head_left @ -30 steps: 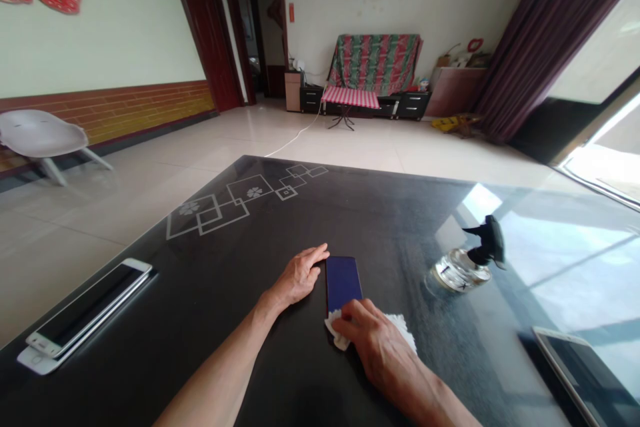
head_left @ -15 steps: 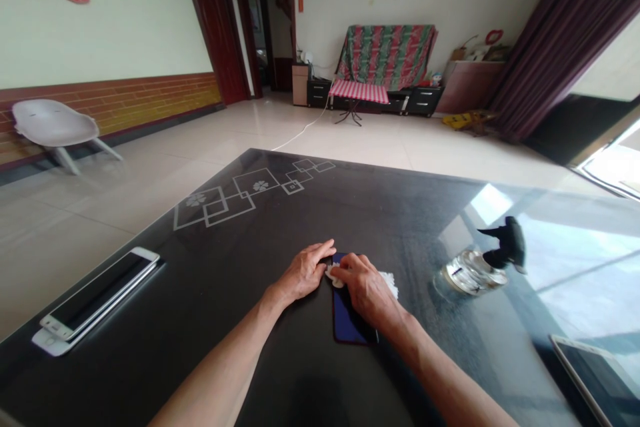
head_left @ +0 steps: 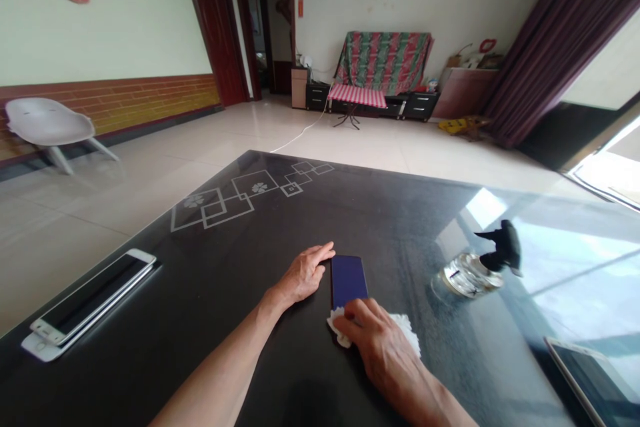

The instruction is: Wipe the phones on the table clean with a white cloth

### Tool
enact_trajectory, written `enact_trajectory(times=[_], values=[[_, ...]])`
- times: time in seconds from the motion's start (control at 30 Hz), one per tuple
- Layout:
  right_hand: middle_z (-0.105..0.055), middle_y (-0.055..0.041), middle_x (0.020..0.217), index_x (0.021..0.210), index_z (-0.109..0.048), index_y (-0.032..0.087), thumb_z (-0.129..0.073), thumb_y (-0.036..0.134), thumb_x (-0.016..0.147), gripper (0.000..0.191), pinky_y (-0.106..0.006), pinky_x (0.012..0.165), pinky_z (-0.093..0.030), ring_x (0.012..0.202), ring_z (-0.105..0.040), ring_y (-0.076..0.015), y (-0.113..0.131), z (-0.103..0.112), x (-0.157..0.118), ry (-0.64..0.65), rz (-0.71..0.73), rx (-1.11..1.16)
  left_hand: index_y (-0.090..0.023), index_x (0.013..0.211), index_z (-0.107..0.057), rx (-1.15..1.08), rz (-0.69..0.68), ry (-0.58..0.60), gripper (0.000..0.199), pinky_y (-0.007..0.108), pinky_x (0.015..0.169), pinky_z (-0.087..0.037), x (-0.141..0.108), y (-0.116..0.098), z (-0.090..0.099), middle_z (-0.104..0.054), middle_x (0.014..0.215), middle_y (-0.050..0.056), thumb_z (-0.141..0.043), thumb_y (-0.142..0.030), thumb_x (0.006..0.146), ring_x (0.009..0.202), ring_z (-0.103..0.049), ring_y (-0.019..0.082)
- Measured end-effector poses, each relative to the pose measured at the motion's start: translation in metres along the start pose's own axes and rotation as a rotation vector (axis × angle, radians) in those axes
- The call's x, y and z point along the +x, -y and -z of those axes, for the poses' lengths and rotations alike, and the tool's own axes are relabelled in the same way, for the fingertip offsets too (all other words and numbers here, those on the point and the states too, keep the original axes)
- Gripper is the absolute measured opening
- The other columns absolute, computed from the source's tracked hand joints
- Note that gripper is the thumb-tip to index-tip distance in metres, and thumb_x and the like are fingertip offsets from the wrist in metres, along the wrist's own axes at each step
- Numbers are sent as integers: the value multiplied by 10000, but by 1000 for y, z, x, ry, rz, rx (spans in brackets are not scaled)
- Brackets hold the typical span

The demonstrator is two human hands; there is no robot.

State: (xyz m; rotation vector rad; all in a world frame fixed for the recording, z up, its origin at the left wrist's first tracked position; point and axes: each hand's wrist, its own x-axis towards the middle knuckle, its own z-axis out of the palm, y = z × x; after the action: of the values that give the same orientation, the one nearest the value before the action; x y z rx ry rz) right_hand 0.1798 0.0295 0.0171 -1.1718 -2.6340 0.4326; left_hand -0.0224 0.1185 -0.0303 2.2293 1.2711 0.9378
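Observation:
A smartphone [head_left: 349,279] with a dark blue screen lies flat on the black table [head_left: 210,307]. Beside its upper left edge rests my left hand [head_left: 306,272], fingers stretched out, the fingertips at the phone's corner. My right hand [head_left: 377,333] is closed on a white cloth [head_left: 406,330], pressing it over the lower end of the phone. That end is hidden under the hand and cloth, and part of the cloth sticks out to the right of the hand.
A clear spray bottle [head_left: 467,275] with a black trigger head stands to the right. Two stacked white phones [head_left: 93,300] lie at the left edge. Another phone [head_left: 597,373] is at the lower right. A white chair [head_left: 47,123] stands beyond the table.
My right hand has slid the white cloth from the phone's upper part toward its lower end, uncovering the upper screen. My left hand has stayed at the upper left edge.

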Motion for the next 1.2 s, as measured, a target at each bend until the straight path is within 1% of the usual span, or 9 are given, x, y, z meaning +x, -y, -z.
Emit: enact_trajectory(times=[0.27, 0.43, 0.6, 0.77, 0.93, 1.1, 1.2], values=[[-551, -54, 998, 1084, -649, 254, -427, 117, 937, 300, -268, 821, -404, 900, -474, -175, -26, -1, 47, -111, 3, -74, -200, 1380, -420, -22, 6, -11, 627, 415, 1081, -410, -1, 1, 0, -662, 1217, 32, -442, -24, 780, 1237, -515, 187], [-554, -54, 1021, 1067, -651, 236, -438, 72, 907, 313, -263, 843, -393, 895, -473, -171, -32, -4, 63, -143, -43, -138, -214, 1393, -397, -47, 28, -32, 643, 393, 1073, -419, -2, 2, -1, -663, 1214, 33, -456, -28, 779, 1210, -545, 173], [-558, -49, 1026, 1091, -640, 245, -431, 81, 907, 323, -251, 840, -385, 888, -475, -166, -37, -2, 74, -145, -90, -183, -226, 1389, -402, -63, 53, -41, 660, 371, 1044, -450, -2, 2, 0, -664, 1208, 34, -479, -27, 764, 1170, -581, 170], [-556, -49, 1030, 1118, -634, 260, -428, 70, 896, 357, -246, 834, -379, 891, -476, -171, -45, -1, 77, -159, -137, -197, -225, 1393, -397, -62, 60, -40, 668, 372, 1059, -437, -2, 1, 0, -662, 1213, 29, -475, -21, 762, 1176, -576, 166], [-563, -62, 1013, 1082, -653, 243, -421, 66, 889, 350, -249, 810, -380, 873, -483, -180, -51, 4, 71, -167, -219, -227, -235, 1382, -413, -52, 57, -44, 660, 383, 1060, -436, -2, -2, 1, -674, 1192, 14, -480, -24, 760, 1178, -570, 172], [-565, -83, 1004, 1043, -658, 218, -423, 33, 859, 351, -269, 767, -387, 832, -490, -188, -48, 6, 61, -176, -291, -262, -222, 1384, -411, -43, 47, -56, 667, 399, 1065, -429, -2, -3, 0, -675, 1187, 25, -498, -33, 750, 1178, -566, 181], [-564, -85, 991, 1035, -653, 218, -419, 28, 854, 351, -284, 757, -387, 836, -487, -199, -42, 4, 62, -177, -293, -277, -225, 1391, -402, -45, 45, -56, 676, 389, 1072, -423, -2, -2, 0, -675, 1187, 19, -507, -35, 750, 1188, -559, 173]])
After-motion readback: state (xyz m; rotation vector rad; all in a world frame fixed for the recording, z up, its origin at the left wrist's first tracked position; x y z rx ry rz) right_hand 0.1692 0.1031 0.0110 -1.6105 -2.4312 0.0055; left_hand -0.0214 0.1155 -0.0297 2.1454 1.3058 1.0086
